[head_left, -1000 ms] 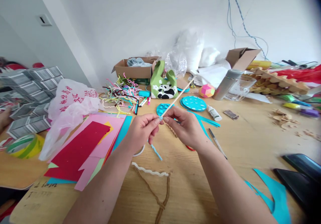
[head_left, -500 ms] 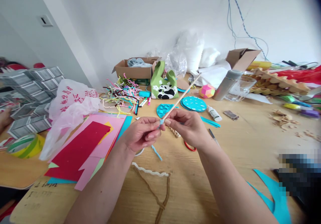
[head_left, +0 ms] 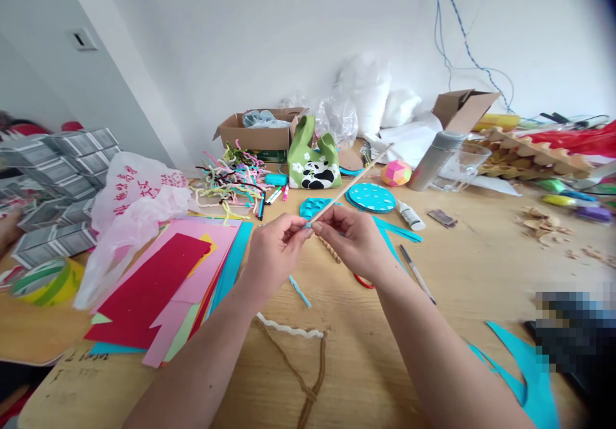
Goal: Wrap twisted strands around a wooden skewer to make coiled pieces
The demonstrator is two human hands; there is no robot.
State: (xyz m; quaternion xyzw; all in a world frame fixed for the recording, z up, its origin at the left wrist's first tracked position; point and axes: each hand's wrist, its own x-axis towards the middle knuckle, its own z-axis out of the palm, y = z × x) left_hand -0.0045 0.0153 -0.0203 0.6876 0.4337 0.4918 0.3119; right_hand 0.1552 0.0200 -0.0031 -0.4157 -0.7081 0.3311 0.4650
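Note:
A thin wooden stick (head_left: 356, 181) slants up and right between my hands. At its lower end is a small light-blue bit (head_left: 308, 224), perhaps a wrapped strip; the fingers partly hide it. My left hand (head_left: 273, 252) is closed, pinching this blue end between thumb and fingers. Pressed close beside it, my right hand (head_left: 355, 240) is closed on the stick just above that end. Below the hands lie a short light-blue strip (head_left: 299, 292) and a white wavy cord (head_left: 289, 329) joined to brown cords (head_left: 314, 390). Red scissor handles (head_left: 363, 281) show partly under my right hand.
Coloured paper sheets (head_left: 144, 288) lie left. Behind stand a green panda bag (head_left: 303, 153), a cardboard box (head_left: 240, 135) and a grey flask (head_left: 436, 163). A glue bottle (head_left: 410, 216) and pen (head_left: 418, 274) lie right. Another person's hand (head_left: 9, 229) shows far left.
My left hand has rolled over, its thumb and fingers now closed on the blue end from above. The stick leans slightly more to the right, and its lower end has risen a little.

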